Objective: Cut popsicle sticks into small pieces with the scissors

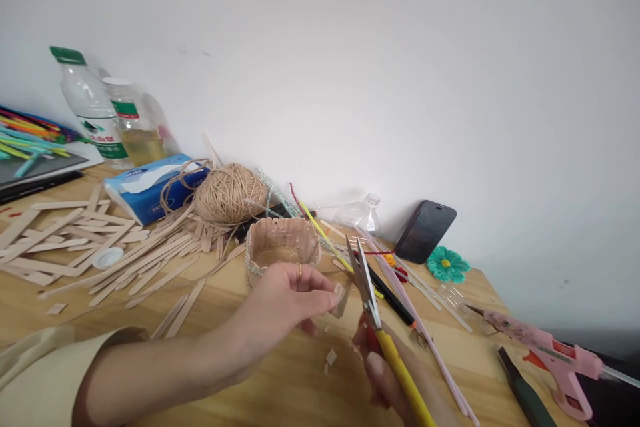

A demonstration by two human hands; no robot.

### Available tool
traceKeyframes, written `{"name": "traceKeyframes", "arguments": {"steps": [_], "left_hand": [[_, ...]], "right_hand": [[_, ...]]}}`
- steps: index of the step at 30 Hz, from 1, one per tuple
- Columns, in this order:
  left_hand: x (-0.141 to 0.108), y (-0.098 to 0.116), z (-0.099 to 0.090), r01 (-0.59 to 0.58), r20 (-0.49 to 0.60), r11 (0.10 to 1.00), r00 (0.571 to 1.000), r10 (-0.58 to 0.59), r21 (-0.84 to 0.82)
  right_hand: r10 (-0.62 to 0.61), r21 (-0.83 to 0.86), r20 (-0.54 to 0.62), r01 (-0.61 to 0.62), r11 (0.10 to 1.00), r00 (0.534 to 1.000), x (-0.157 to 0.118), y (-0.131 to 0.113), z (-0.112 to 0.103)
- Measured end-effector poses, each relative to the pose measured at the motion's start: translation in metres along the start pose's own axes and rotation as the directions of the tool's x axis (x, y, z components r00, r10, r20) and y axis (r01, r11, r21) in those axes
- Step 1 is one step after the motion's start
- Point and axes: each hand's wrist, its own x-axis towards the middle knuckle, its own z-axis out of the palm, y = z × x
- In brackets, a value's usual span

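Pale wall (320,47) backs a wooden table (260,393), its middle left for the hands, with supplies around. On the near right lies a pink glue gun (555,350), probably there to suit the right hand. Far left, a blue tissue pack (150,190) sits beside a ball of twine (227,193); a phone (425,230) leans on the wall at far right. Just beyond the left hand (297,293) stands a stick-walled basket (283,240). The right hand (383,373) has its fingers curled round the scissors (376,321), blades apart and pointing far. The left thumb and fingers pinch a small piece of wood (339,291) just left of the blades, seemingly by its end to keep the fingertips clear. Tiny scraps (331,357) lie nearer.
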Motion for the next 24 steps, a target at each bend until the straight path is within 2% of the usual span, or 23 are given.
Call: {"name": "traceKeyframes", "arguments": {"steps": [1, 2, 4, 5, 7, 9, 12, 16, 18, 20, 22, 24], "left_hand": [[0.0, 0.0, 0.0, 0.001, 0.002, 1.0, 1.0, -0.001, 0.005], [0.0, 0.001, 0.0, 0.003, 0.008, 1.0, 1.0, -0.003, 0.009], [-0.001, 0.001, 0.0, 0.007, 0.023, 1.0, 1.0, -0.007, 0.009], [-0.001, 0.0, 0.0, 0.009, 0.028, 1.0, 1.0, -0.01, 0.006], [-0.001, -0.001, 0.0, 0.006, 0.034, 1.0, 0.999, -0.006, 0.009], [0.0, -0.002, 0.0, 0.0, 0.04, 1.0, 0.999, -0.001, 0.025], [0.0, -0.002, 0.002, 0.015, 0.037, 0.998, 0.999, -0.017, 0.058], [0.001, -0.002, 0.003, 0.038, 0.013, 0.995, 0.999, -0.039, 0.088], [0.002, -0.003, 0.003, 0.038, 0.019, 0.996, 0.999, -0.039, 0.085], [0.002, -0.005, 0.003, 0.036, 0.03, 0.996, 0.999, -0.038, 0.082], [0.002, -0.007, 0.004, 0.034, 0.045, 0.995, 0.998, -0.038, 0.091], [0.001, -0.008, 0.004, 0.035, 0.058, 0.994, 0.997, -0.042, 0.106]], "right_hand": [[0.031, -0.169, -0.07, -0.042, 0.985, 0.997, 0.0, -0.003, -0.005], [0.059, -0.345, -0.153, -0.109, 0.932, 0.986, -0.001, -0.007, -0.011], [0.067, -0.578, -0.262, -0.212, 0.788, 0.963, -0.003, -0.015, -0.021], [0.068, -0.659, -0.275, -0.239, 0.713, 0.959, -0.004, -0.018, -0.025], [0.099, -0.768, -0.205, -0.222, 0.601, 0.974, -0.005, -0.023, -0.032], [0.161, -0.82, -0.072, -0.15, 0.552, 0.984, -0.006, -0.024, -0.034], [0.145, -0.839, 0.071, -0.019, 0.543, 0.987, -0.006, -0.018, -0.033], [0.065, -0.811, 0.139, 0.076, 0.58, 0.988, -0.004, -0.003, -0.033], [0.008, -0.793, 0.102, 0.077, 0.605, 0.995, -0.003, 0.001, -0.035], [-0.117, -0.767, -0.008, 0.069, 0.638, 0.993, -0.003, -0.001, -0.036], [-0.257, -0.686, -0.12, 0.107, 0.719, 0.959, -0.003, -0.01, -0.032], [-0.338, -0.533, -0.17, 0.202, 0.822, 0.926, -0.001, -0.023, -0.022]]}}
